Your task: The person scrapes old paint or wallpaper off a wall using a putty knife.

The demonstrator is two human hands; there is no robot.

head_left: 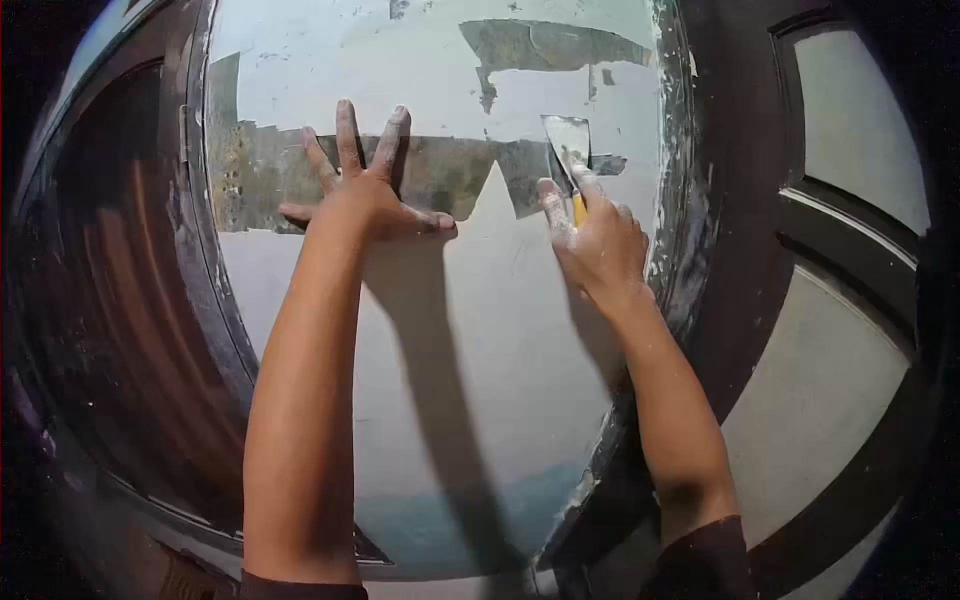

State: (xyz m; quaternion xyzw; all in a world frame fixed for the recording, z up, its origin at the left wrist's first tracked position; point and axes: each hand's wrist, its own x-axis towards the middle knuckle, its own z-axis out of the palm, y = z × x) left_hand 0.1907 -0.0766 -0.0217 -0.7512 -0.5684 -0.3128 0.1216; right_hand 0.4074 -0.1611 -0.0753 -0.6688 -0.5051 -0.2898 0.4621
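With fingers spread, my left hand (360, 195) lies against the wall (460, 330), across a bare grey patch (440, 165) where the paint is gone. My right hand (605, 240) grips a putty knife (570, 138) by its yellow handle, the blade pointing up. The blade is over the right part of the grey patch, close to a white strip of paint above it. A pointed white piece of the lower paint layer juts up into the patch between my hands. White dust coats the fingers of both hands.
Left of the wall stands a dark wooden door or panel (120, 270). On the right is a dark frame with pale panels (860, 120). Chipped paint lines the wall's right edge (668, 150). Another bare grey area (550, 48) shows higher up.
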